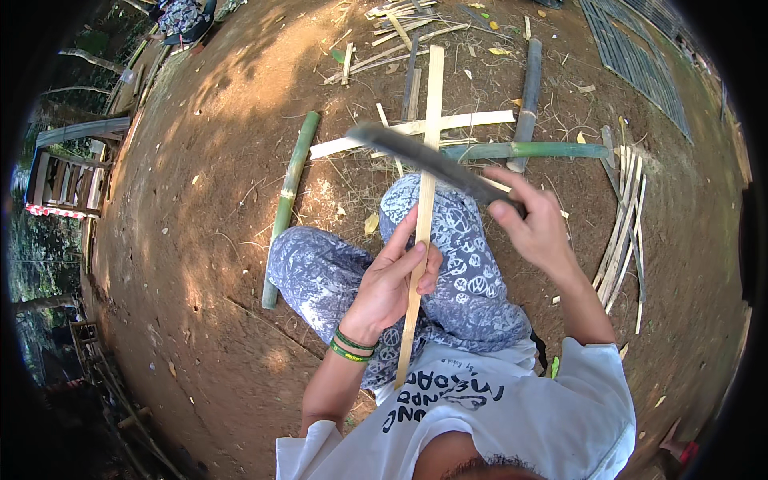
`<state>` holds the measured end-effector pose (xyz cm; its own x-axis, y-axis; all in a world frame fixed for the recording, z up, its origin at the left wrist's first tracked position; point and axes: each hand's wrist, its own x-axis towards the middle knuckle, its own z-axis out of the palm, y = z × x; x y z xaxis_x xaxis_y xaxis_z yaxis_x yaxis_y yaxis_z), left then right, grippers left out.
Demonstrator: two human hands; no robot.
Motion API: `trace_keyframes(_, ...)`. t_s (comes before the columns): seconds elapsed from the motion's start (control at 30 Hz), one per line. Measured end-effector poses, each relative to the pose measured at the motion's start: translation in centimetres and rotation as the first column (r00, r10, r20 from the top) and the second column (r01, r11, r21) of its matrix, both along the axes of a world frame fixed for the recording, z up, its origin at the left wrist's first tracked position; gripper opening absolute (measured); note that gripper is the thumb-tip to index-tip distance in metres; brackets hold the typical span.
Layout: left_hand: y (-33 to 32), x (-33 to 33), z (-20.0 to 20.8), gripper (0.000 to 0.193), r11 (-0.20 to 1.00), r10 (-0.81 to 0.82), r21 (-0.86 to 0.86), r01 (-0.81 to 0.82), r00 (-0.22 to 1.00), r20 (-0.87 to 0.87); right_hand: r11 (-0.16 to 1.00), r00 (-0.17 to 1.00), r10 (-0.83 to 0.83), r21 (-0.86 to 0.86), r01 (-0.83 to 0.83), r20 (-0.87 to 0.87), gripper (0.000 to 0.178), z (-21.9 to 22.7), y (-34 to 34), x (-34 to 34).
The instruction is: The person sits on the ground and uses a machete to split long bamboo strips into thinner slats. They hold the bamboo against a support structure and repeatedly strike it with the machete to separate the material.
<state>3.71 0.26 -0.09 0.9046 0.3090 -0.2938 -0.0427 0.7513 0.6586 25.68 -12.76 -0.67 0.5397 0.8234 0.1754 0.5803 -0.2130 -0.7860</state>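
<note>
A long pale bamboo strip (433, 112) stands lengthwise in front of me, its lower end close to my shirt. My left hand (397, 270) is closed around its lower half, with the thumb laid across it. In my right hand (534, 220) is a machete (432, 163), gripped by the handle end, which my fingers mostly hide. Its dark blade points up and to the left and crosses over the strip above my left hand; the blade tip is slightly blurred. Whether blade and strip touch, I cannot tell.
Green bamboo poles (293, 204) lie left of my knees and crosswise ahead. A darker bamboo pole (528, 96) lies further off. Split strips (628, 228) are bundled at the right, with more scattered pieces (392, 48) ahead. A slatted bamboo panel (636, 60) lies far right on the brown soil.
</note>
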Motion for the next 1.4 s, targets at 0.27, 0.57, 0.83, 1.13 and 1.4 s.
trace_keyframes(0.27,-0.1,0.5,-1.3,0.065,0.98,-0.013,-0.193,0.038,0.991,0.13,0.985,0.976,0.161,0.034,-0.168,0.147,0.073,-1.6,0.6,-5.1)
trace_keyframes(0.57,-1.1,-0.7,-1.8,0.09,0.997,-0.056,-0.06,0.055,0.998,-0.026,0.971,0.928,0.174,0.101,-0.218,0.33,0.085,-3.6,0.7,-5.9)
trace_keyframes(0.83,-1.6,-2.1,-3.0,0.081,0.994,-0.049,-0.103,0.047,0.999,-0.014,0.976,0.935,0.125,0.127,-0.175,0.331,0.084,-3.8,0.4,-6.7)
trace_keyframes(1.13,-2.0,-3.6,-2.6,0.071,0.995,-0.072,-0.075,0.067,0.995,-0.07,0.978,0.924,0.105,0.131,-0.163,0.368,0.088,-3.1,0.2,-7.1)
trace_keyframes(1.4,-2.7,-4.8,-2.6,0.076,0.997,-0.072,0.022,0.075,0.987,-0.146,0.978,0.925,0.1,0.133,-0.159,0.367,0.091,-3.5,0.0,-7.4)
